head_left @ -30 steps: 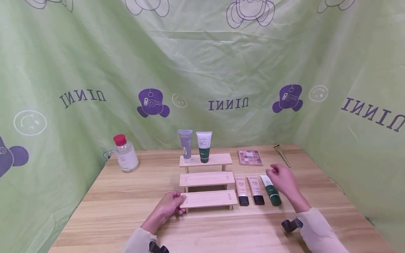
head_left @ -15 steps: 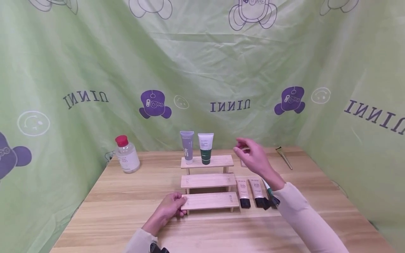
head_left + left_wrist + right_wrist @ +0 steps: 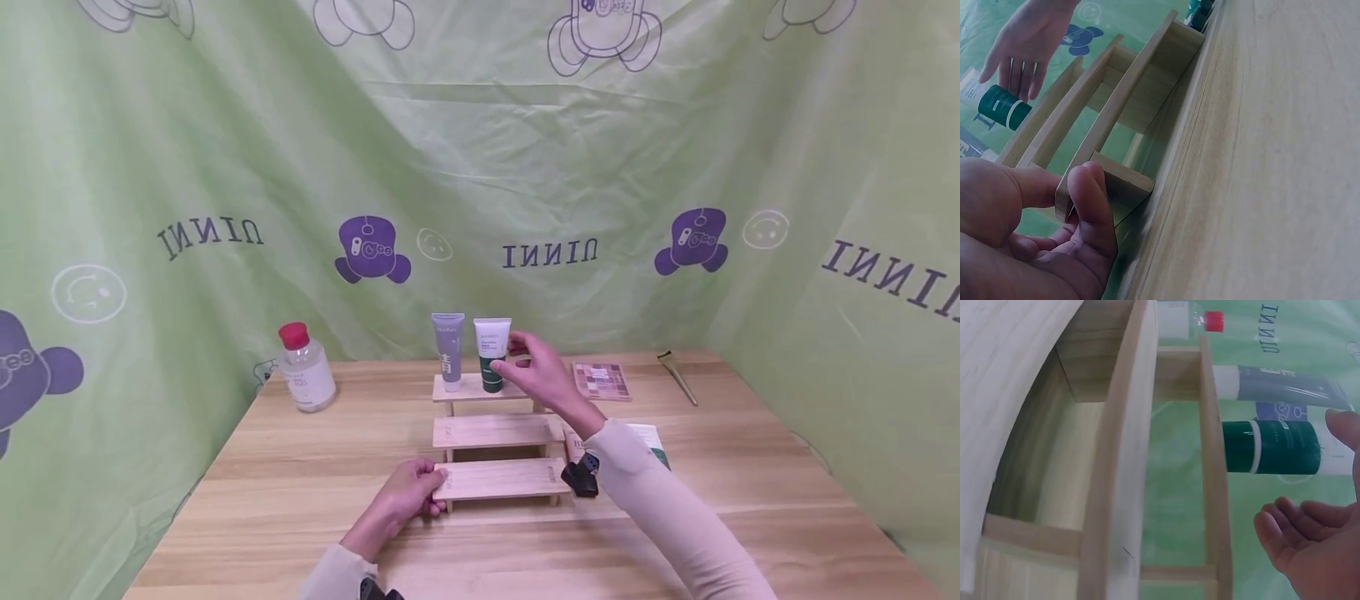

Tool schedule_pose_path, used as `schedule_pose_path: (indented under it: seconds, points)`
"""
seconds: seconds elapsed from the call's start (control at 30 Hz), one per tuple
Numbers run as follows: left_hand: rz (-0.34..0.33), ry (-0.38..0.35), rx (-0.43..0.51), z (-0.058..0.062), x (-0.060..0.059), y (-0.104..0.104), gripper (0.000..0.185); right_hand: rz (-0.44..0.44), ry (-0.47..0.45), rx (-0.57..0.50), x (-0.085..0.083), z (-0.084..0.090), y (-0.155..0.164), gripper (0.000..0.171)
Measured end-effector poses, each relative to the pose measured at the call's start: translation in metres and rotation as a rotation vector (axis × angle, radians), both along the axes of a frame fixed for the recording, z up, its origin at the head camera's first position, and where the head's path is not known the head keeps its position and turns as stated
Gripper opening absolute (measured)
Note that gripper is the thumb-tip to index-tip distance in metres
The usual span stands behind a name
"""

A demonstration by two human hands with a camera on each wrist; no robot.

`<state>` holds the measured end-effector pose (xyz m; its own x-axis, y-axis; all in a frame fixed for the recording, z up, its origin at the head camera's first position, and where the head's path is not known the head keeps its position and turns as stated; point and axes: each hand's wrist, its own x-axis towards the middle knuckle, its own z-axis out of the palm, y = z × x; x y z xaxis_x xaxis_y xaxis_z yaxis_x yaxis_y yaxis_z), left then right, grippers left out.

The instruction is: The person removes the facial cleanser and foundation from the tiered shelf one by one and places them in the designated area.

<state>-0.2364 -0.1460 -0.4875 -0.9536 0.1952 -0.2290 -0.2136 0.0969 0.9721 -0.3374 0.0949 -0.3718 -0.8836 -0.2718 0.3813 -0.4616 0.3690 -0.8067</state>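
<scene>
My left hand (image 3: 405, 493) pinches the left end of the lowest step of a three-tier wooden display stand (image 3: 501, 478); thumb and finger grip its corner in the left wrist view. On the top step a white-and-green squeeze tube (image 3: 492, 337) stands upright on its cap, beside a grey-purple tube (image 3: 448, 348). My right hand (image 3: 546, 373) is at the right side of the white-and-green tube. Its thumb overlaps the tube's front in the head view. In the right wrist view, a gap shows between its loosely bent fingers (image 3: 1291, 528) and the green part.
A clear bottle with a red cap (image 3: 307, 375) stands at the back left. A makeup palette (image 3: 602, 381) and a brush (image 3: 678, 379) lie at the back right. The right sleeve hides most of the tubes lying right of the stand, including another white-and-green tube (image 3: 651, 438).
My right hand has moved left and away from me, from above the lying tubes, past the palette, to the standing white-and-green tube. The left hand keeps its grip on the stand.
</scene>
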Motion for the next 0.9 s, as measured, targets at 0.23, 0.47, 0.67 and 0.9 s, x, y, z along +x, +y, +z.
schedule_pose_path:
  seconds: [0.23, 0.47, 0.67, 0.9]
  points:
    - [0.001, 0.005, -0.016, 0.001, 0.0, 0.001, 0.023, 0.011, 0.038, -0.032, 0.0, -0.003, -0.005, 0.058]
    - [0.005, -0.003, -0.024, 0.001, 0.001, 0.001, 0.023, -0.002, 0.035, -0.044, 0.0, -0.011, -0.01, 0.046]
    - [0.005, -0.016, -0.023, 0.0, 0.001, 0.0, 0.022, -0.011, 0.022, -0.059, 0.001, -0.015, -0.014, 0.038]
    - [0.008, 0.003, -0.031, 0.002, 0.001, 0.002, 0.024, -0.033, 0.051, -0.092, 0.01, -0.014, -0.001, 0.035]
